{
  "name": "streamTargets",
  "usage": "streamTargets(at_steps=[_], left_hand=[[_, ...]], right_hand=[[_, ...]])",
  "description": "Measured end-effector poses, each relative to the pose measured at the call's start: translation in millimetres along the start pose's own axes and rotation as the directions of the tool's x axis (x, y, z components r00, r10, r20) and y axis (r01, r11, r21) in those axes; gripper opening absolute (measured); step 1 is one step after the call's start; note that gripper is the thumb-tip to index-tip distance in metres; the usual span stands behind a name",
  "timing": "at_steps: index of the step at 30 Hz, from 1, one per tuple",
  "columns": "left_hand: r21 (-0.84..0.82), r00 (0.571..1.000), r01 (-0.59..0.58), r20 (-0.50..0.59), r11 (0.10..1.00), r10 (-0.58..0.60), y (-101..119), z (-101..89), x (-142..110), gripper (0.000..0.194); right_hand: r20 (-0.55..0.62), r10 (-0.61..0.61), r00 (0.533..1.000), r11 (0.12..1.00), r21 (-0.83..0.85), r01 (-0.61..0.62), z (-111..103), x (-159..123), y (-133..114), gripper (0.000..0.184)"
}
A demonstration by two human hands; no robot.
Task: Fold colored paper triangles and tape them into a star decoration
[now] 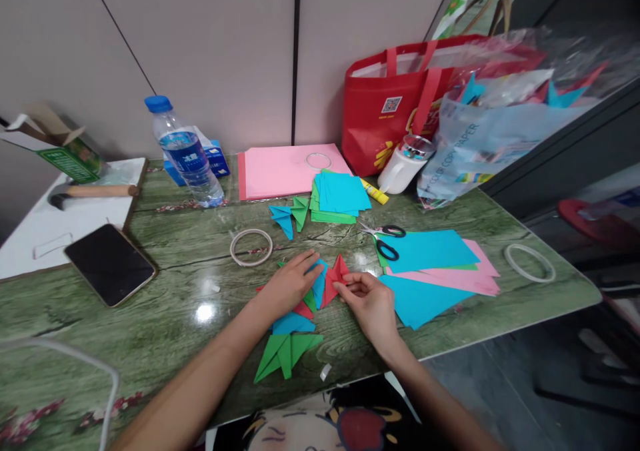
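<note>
A chain of folded paper pieces in red, blue and green lies in front of me. My left hand [293, 281] rests over its upper part with fingers stretched flat, partly hiding a blue folded piece [320, 284]. At the right end, a red folded paper piece [334, 283] is pinched between the thumb and fingers of my right hand [370, 301]. Closer to me, the chain runs down to a green folded piece [287, 354]. Two more folded pieces, one blue [283, 220] and one green [299, 212], lie beyond my hands.
Scissors [385, 237] lie on blue paper sheets [430, 251] at right. Tape rolls [251, 247] lie on either side. Behind stand a water bottle [187, 154], pink paper [280, 171], a red bag [370, 124] and a white mug [397, 171]. A phone [111, 264] and hammer [95, 191] lie left.
</note>
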State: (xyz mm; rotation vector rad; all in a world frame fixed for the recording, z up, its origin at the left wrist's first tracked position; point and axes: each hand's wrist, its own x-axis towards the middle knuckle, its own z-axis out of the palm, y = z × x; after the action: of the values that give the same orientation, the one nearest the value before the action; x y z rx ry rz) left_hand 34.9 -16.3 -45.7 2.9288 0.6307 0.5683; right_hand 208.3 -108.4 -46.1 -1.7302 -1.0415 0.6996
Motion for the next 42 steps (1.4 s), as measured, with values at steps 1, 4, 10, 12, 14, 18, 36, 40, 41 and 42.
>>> streamTargets(at_steps=[1,4,10,12,14,18,36,40,41,42], left_hand=[[0.008,1.000,0.005,-0.001,1.000,-0.005,0.4,0.2,0.0,0.029],[0.035,1.000,0.029,0.001,0.999,-0.029,1.5,0.6,-0.4,0.028],[0.071,1.000,0.005,0.009,0.997,-0.006,2.4,-0.4,-1.2,0.028],[0.074,1.000,-0.012,0.002,0.997,0.012,2.3,-1.2,-0.6,0.028],[0.084,1.000,-0.016,0.005,0.996,0.015,2.3,-2.4,0.8,0.026],[0.127,0.995,-0.036,0.093,0.991,0.024,4.7,-9.1,6.4,0.025],[0.175,0.957,0.012,0.283,0.985,-0.062,19.4,-24.4,11.8,0.028],[0.126,0.961,0.030,0.269,0.992,-0.064,21.1,-25.9,11.6,0.030],[0.127,0.958,0.036,0.279,0.991,-0.071,21.7,-26.3,12.1,0.030],[0.131,0.954,0.042,0.288,0.991,-0.078,22.3,-26.6,12.8,0.031]], right_hand=[[0.003,0.005,1.000,1.000,0.004,-0.005,0.0,0.1,0.4,0.038],[0.003,0.012,1.000,1.000,0.009,-0.012,0.2,0.2,1.5,0.038],[0.004,0.013,1.000,1.000,0.000,-0.013,0.8,-0.5,-0.2,0.039],[0.004,0.011,1.000,1.000,0.008,-0.011,1.0,-0.8,-1.7,0.039],[0.010,0.005,1.000,1.000,0.015,-0.005,1.1,-1.0,-3.1,0.040],[0.032,-0.016,0.999,1.000,-0.024,0.016,0.1,-0.5,-6.4,0.041],[0.539,-0.648,0.539,0.463,-0.284,0.840,-39.1,24.2,-26.5,0.026],[0.541,-0.656,0.527,0.454,-0.276,0.847,-40.0,20.9,-11.0,0.025],[0.527,-0.659,0.537,0.461,-0.281,0.842,-39.7,19.5,-6.5,0.025],[0.511,-0.661,0.549,0.470,-0.289,0.834,-39.1,18.0,-2.1,0.025]])
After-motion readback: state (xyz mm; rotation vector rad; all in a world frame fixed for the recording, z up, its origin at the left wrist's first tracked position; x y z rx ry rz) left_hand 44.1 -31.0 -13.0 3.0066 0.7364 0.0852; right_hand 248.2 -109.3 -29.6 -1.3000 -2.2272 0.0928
